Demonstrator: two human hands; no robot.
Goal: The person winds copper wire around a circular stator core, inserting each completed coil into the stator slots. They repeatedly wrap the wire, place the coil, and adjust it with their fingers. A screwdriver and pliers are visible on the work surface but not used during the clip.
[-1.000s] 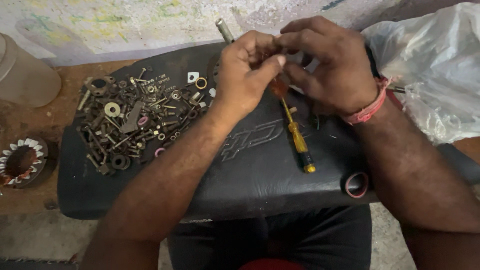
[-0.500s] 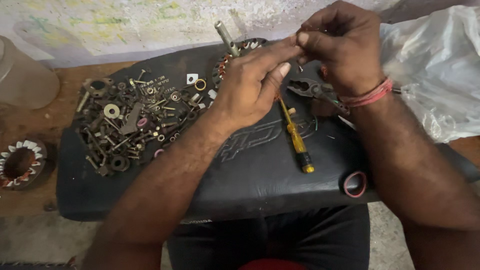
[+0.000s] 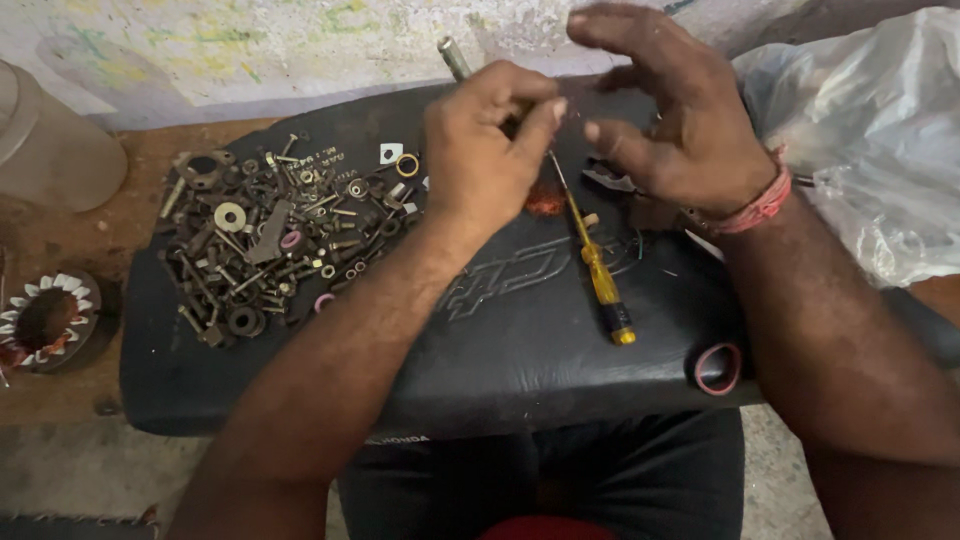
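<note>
The left hand (image 3: 480,150) is curled with thumb and forefinger pressed together at the tips, seemingly pinching something too small to make out, while the right hand (image 3: 670,120) hangs just beside it with its fingers spread and loosely bent, gripping nothing visible. In the head view, both hands hover over a black padded seat (image 3: 500,340) that serves as the work surface. Directly below the left fingertips lies a screwdriver (image 3: 590,255) with a yellow handle, its shaft pointing up toward the hands and its handle toward the person; a small reddish-brown tuft (image 3: 546,200) sits on the seat just beside the shaft. Under the right hand, dark pliers (image 3: 615,180) rest partly hidden. A metal rod (image 3: 455,58) sticks up behind the left knuckles. To the left, well apart from the hands, a heap of bolts, nuts and washers (image 3: 270,240) is spread across the seat. A pink ring (image 3: 717,368) lies near the seat's front edge on the right. A crumpled plastic bag (image 3: 880,140) lies beyond the right wrist, a wound stator (image 3: 45,322) rests on the wooden bench at far left, and a translucent container (image 3: 50,150) stands behind it.
</note>
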